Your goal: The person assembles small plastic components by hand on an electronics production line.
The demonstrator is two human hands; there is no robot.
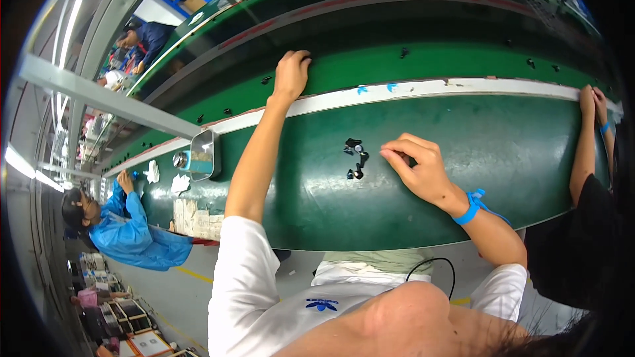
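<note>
My left hand (292, 74) reaches past the white rail onto the green conveyor belt, its fingers curled. Something dark shows at its fingertips, too small to make out. Over the green work table, my right hand (420, 166) has thumb and index finger pinched together; what they hold, if anything, is hidden. Just left of it lies a loose cluster of small black parts (364, 157), some with shiny round faces. A blue strap (471, 208) circles my right wrist. Another small black part (266, 80) lies on the belt left of my left hand.
More small black parts (404, 53) are scattered along the belt (357, 66). A white rail (436, 87) divides belt from table. A clear container (206, 153), white tissue (180, 184) and a worn pale board (197, 219) are at left. Co-workers sit on both sides.
</note>
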